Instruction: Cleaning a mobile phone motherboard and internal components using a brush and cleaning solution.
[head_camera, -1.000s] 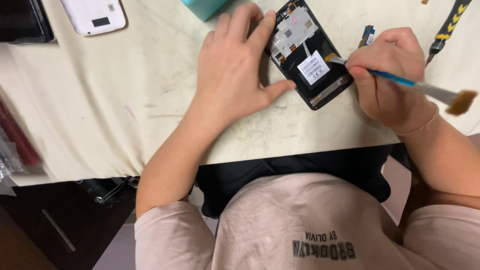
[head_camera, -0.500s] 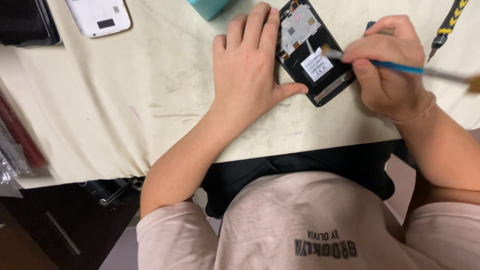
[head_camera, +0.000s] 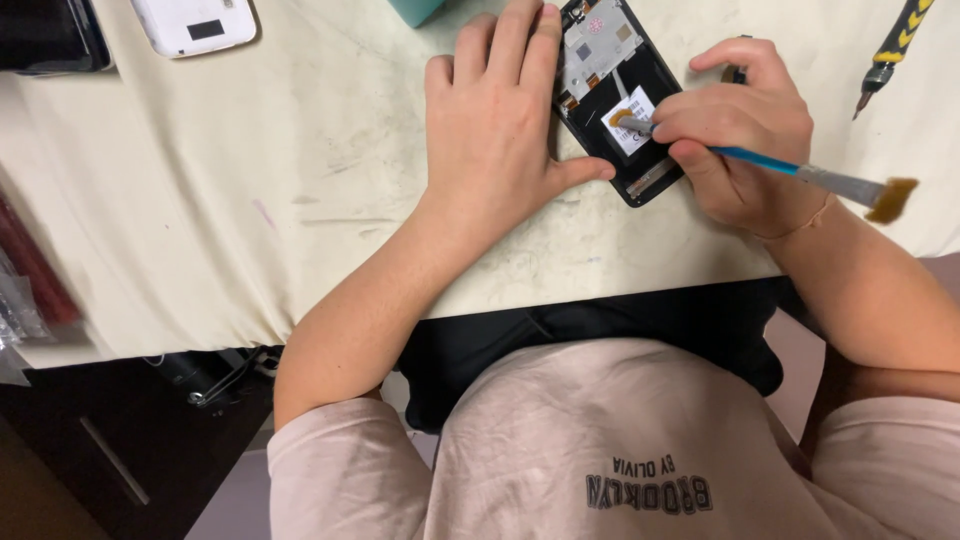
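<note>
The opened black phone (head_camera: 620, 100) lies on the cream bench (head_camera: 250, 200) near its far edge. The left hand (head_camera: 500, 130) rests flat and open beside it, thumb touching the phone's lower corner. The right hand (head_camera: 745, 130) is closed around a blue-handled brush (head_camera: 800, 175) (handle tip on the white label). A white phone (head_camera: 195, 22) lies well apart, far left.
</note>
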